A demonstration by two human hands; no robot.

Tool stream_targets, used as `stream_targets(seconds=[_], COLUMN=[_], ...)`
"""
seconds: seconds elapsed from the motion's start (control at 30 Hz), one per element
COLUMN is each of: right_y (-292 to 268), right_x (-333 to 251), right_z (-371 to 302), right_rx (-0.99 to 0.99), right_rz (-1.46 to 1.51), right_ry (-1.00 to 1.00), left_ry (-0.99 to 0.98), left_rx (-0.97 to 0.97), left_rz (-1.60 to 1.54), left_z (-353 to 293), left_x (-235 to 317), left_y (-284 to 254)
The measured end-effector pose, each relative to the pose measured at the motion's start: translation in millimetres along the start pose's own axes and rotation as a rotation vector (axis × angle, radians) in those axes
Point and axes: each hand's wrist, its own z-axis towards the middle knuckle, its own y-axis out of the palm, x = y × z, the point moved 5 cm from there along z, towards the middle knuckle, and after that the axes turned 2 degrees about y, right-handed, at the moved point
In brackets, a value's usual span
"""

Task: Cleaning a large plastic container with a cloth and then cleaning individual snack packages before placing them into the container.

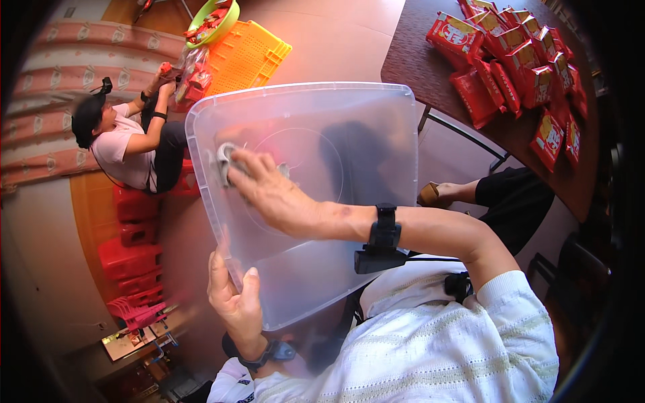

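A large translucent plastic lid with rounded corners and a raised rim is held tilted in front of me. My left hand grips its lower left edge, thumb on the near side and fingers along the rim. Against the upper left part of the lid, my right hand presses a crumpled greyish cloth, fingers bent over it. Part of the cloth is hidden under the fingers. A faint ring is marked on the plastic beside my right hand.
Red packets are heaped on a dark table at the right. At the left a seated person handles something red, near a yellow crate and a green basin. Red stools stand below. Another person's foot shows beside the lid.
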Motion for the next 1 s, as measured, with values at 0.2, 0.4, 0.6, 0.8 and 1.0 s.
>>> stream_targets(seconds=[0.2,0.4,0.6,0.8,1.0], right_y=[19.9,18.9,-27.4,-81.5,-40.0], right_x=[2.1,8.1,31.3,80.5,88.6], right_z=[-53.6,-93.6,-45.4,-27.2,-97.0], right_rx=[-0.242,-0.529,-0.105,0.173,-0.049], right_rz=[-0.033,-0.132,-0.386,-0.446,-0.697], right_ry=[-0.194,-0.243,-0.19,0.211,0.419], left_ry=[-0.025,0.062,0.099,0.136,0.075], left_rx=[-0.005,0.055,0.004,-0.002,0.003], left_rz=[0.018,0.064,0.155,0.225,0.143], left_z=[1.9,5.8,5.0,0.8,4.0], left_x=[3.3,11.7,19.0,22.1,11.6], left_y=[3.1,7.6,14.2,16.1,9.1])
